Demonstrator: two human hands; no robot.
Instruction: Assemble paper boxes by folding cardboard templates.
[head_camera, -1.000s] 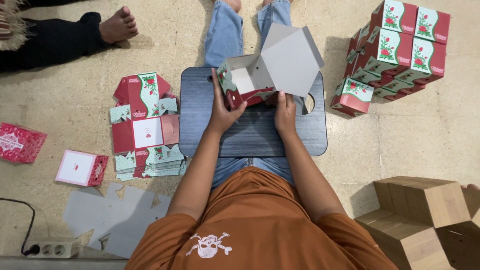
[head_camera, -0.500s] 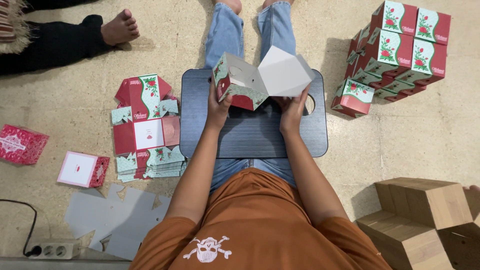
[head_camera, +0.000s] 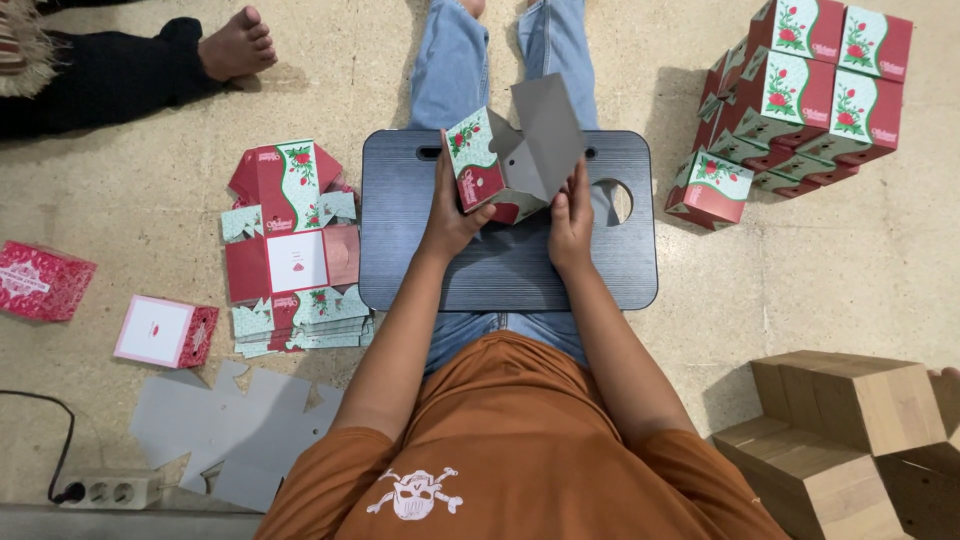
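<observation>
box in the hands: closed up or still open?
Open, half-folded. The red-and-mint box has a grey flap standing up unfolded, grey inside showing. Left hand grips its side, right hand its base.

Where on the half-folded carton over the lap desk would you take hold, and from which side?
Probably by its formed red-and-green body, from the two sides, as now: the left hand wraps the printed wall of the carton, and the right hand steadies the grey inner panel. The raised grey flap stands loose and would likely bend. The lap desk lies beneath.
</observation>
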